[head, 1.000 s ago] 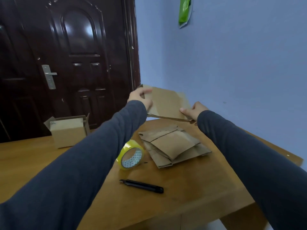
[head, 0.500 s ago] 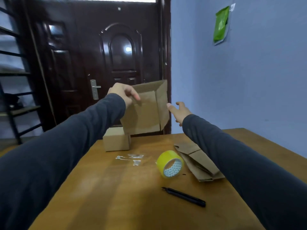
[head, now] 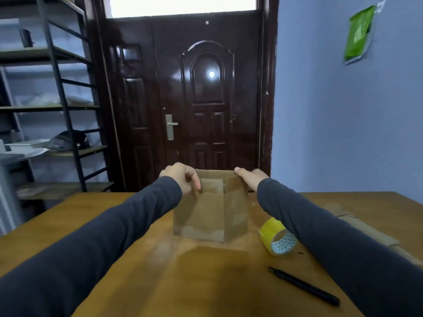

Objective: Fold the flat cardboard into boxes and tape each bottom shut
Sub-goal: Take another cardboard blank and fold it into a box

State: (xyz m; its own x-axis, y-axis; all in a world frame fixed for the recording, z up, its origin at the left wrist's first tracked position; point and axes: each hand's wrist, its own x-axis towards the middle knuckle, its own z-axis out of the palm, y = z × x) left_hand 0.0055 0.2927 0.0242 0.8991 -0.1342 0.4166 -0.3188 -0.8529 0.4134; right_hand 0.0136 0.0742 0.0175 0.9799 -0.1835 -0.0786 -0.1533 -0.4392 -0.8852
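Far out to the left of my left fingers (head: 197,183) a dark metal shelf rack (head: 68,110) stands against the wall. A dark panelled door (head: 206,99) fills the background straight beyond both hands.

My left hand (head: 180,177) sits on the upper left rim of the box (head: 210,213). Its fingers are curled over the edge and grip the cardboard, with the forefinger pointing down inside the opening. The box stands upright on the counter (head: 137,271) between my two hands, top open. Folded panels show inside it, just right of the left fingers. A paler band runs along its bottom edge; the frame is too blurred to tell what it is.

My right hand (head: 251,179) holds the upper right rim. The thumb lies along the top edge, pressing the cardboard against the palm side, and the other fingers are tucked behind the wall where I cannot see them.

Below and to the right of the right fingers, near the box but apart from it, a yellow tape roll (head: 278,239) stands on its edge. Nearer me than that, a slim black cutter (head: 304,286) lies flat on the counter. Further right, partly hidden by my sleeve, the flat cardboard (head: 357,225) lies in a pile. High above it, a green packet (head: 358,35) hangs on the blue wall
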